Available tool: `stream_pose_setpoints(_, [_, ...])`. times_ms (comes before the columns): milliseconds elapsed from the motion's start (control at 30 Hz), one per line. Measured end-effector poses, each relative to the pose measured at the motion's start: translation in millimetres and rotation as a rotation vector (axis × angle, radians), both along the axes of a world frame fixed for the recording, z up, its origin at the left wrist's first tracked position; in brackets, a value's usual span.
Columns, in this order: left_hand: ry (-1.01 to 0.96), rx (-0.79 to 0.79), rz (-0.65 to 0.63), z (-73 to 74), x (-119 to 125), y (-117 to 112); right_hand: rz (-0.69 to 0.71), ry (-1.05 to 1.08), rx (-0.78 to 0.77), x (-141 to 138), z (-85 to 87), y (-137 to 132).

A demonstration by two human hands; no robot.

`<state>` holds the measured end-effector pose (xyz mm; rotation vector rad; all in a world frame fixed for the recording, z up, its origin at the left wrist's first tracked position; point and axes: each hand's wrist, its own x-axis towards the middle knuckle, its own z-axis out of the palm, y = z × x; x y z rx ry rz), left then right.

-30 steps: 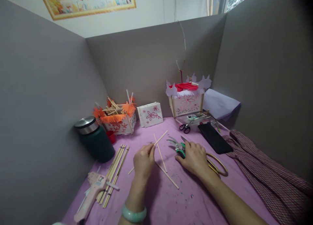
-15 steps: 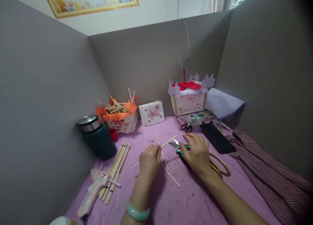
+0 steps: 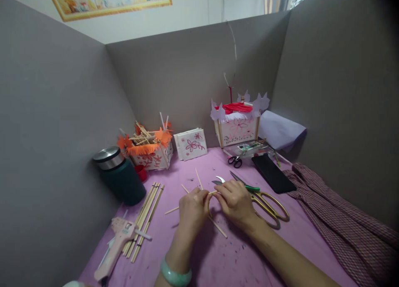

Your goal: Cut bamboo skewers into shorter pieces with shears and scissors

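My left hand (image 3: 192,212) is closed on a thin wooden stick (image 3: 213,192) in the middle of the pink table cover (image 3: 224,258). My right hand (image 3: 235,201) meets it from the right, fingers pinched on the same stick. Two more loose sticks (image 3: 199,181) lie crossed under and beside the hands. Green-handled pruning shears (image 3: 246,186) lie just behind my right hand, and gold-handled scissors (image 3: 274,208) lie to its right.
A bundle of sticks (image 3: 145,218) and a pink glue gun (image 3: 116,241) lie at the left, with a dark green flask (image 3: 120,181) behind. Decorated paper boxes (image 3: 151,149) (image 3: 238,127), small black scissors (image 3: 234,160), a black phone (image 3: 272,172) and checked cloth (image 3: 343,220) border grey partition walls.
My right hand has left the green pruning shears and moved left to meet my left hand on the stick. The shears now lie free on the table.
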<state>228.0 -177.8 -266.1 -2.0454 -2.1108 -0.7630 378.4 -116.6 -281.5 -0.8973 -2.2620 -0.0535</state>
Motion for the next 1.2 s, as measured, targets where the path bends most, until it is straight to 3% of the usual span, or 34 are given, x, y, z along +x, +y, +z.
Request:
stream_pose_setpoints(200, [-0.215, 0.060, 0.102, -1.0, 10, 4, -0.130, 0.085, -0.080, -13, -0.9, -13])
stream_pose_setpoints(367, [-0.712, 0.145, -0.021, 3.3, -2, 8, 0.048, 0.258, -0.296, -15, -7.9, -10])
stream_pose_setpoints(467, [-0.934, 0.194, 0.036, 5.9, -13, 9, -0.051, 0.344, -0.390, -8, -11.1, 8])
stream_pose_setpoints(567, [-1.135, 0.194, 0.003, 5.5, -17, 10, -0.148, 0.282, -0.357, 5, -9.1, 29])
stream_pose_setpoints(667, [-1.310, 0.201, -0.055, 3.7, -17, 11, -0.201, 0.066, -0.282, 19, -6.5, 39])
stream_pose_setpoints(800, [-1.395, 0.240, -0.069, 2.6, -16, 12, -0.270, -0.228, -0.322, 32, -7.1, 34])
stream_pose_setpoints(967, [-1.412, 0.209, -0.062, 2.0, -16, 13, -0.316, -0.350, -0.338, 27, -8.1, 24])
stream_pose_setpoints(1100, [-1.335, 0.187, -0.043, 1.3, -16, 13, -0.331, -0.275, -0.333, 23, -6.4, 21])
stream_pose_setpoints(1200, [-1.274, 0.203, -0.042, 1.1, -15, 13, -0.209, 0.052, -0.429, 25, 1.9, 24])
